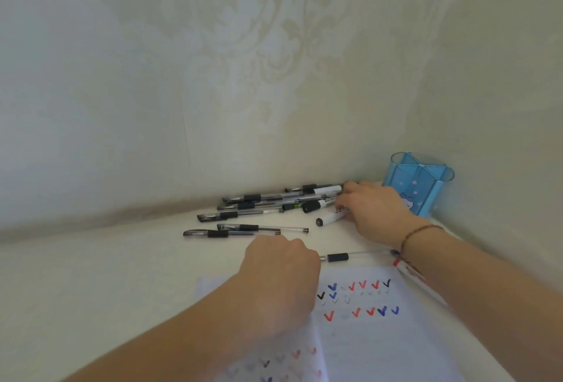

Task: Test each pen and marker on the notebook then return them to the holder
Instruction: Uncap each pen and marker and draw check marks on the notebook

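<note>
- A pale wall (213, 76) with a faint raised leaf-and-scroll pattern rises beyond both hands and fills the upper part of the view.
- A second wall (511, 92) meets it in a corner, beyond the right hand.
- The off-white table (106, 284) lies bare to the left of the left hand and runs back to the wall.
</note>
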{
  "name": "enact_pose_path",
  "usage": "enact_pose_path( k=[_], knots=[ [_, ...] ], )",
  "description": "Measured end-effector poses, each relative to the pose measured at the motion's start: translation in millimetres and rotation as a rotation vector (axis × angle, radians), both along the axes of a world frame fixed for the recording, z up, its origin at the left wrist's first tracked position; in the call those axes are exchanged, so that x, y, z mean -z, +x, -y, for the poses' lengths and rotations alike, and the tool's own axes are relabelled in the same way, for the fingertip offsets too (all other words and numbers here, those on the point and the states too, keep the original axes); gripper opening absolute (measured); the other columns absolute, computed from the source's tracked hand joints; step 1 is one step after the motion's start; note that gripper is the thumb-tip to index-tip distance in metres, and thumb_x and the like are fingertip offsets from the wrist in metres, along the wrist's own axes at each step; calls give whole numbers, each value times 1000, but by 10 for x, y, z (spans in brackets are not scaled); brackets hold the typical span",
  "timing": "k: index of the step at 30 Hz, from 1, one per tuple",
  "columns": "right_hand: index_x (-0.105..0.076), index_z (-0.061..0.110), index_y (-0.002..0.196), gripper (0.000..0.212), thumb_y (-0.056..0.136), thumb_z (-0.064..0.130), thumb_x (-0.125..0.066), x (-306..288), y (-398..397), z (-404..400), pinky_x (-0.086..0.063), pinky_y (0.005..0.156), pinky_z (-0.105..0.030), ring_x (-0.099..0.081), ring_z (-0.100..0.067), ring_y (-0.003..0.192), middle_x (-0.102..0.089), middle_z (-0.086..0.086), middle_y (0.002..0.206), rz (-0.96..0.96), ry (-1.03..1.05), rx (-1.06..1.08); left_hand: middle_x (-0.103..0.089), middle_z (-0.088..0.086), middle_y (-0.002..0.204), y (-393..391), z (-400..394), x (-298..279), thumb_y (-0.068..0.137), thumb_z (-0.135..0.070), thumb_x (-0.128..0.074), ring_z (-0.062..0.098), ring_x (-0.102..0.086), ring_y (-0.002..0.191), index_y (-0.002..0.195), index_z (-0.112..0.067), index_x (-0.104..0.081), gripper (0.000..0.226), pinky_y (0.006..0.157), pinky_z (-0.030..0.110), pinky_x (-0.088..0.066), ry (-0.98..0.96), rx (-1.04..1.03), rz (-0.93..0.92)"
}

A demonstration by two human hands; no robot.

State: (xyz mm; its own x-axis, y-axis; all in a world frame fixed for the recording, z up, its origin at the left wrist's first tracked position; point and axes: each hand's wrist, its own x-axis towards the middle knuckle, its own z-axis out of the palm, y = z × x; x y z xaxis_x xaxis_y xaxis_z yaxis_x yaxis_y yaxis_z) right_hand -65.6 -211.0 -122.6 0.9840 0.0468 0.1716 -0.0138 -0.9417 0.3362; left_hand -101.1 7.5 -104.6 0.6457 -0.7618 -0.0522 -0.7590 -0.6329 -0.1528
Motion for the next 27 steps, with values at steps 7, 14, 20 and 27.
enact_pose_path(
  k=[7, 14, 20, 27],
  knots=[
    [-64, 24, 90, 6, 86, 30, -64, -238, -660, -363, -43, 57, -22, -52, -9, 67, -58, 11, 71, 462, 782, -65, -55, -8, 84, 128, -38, 166, 94, -40, -38, 23, -59, 82, 98, -28, -45, 14, 64, 31, -40, -573, -38, -80],
    [-60, 23, 63, 10, 64, 18, -68, -171, -1320, -647, -32, 46, -28, -45, -23, 53, -59, -13, 57, 191, 1819, 63, -55, -13, 89, 56, -1, 258, 92, -67, -26, 11, -54, 71, 100, -30, -53, 47, 57, 34, -49, -681, 253, 49],
    [-51, 14, 71, 26, 85, 23, -70, -22, -1356, -709, -31, 42, -24, -44, -22, 44, -55, -20, 53, 298, 1773, -30, -53, -9, 83, 62, 21, 357, 98, -45, -26, 11, -48, 72, 98, -22, -48, 32, 63, 27, -40, -715, 448, -276],
    [-45, 15, 69, 28, 79, 31, -65, 14, -1409, -647, -37, 43, -20, -47, -17, 40, -59, -13, 50, 239, 1676, -235, -55, -5, 59, 135, -16, 266, 102, -37, -42, 10, -46, 51, 98, -23, -59, 23, 50, 25, -34, -701, 561, -519]
  ],
)
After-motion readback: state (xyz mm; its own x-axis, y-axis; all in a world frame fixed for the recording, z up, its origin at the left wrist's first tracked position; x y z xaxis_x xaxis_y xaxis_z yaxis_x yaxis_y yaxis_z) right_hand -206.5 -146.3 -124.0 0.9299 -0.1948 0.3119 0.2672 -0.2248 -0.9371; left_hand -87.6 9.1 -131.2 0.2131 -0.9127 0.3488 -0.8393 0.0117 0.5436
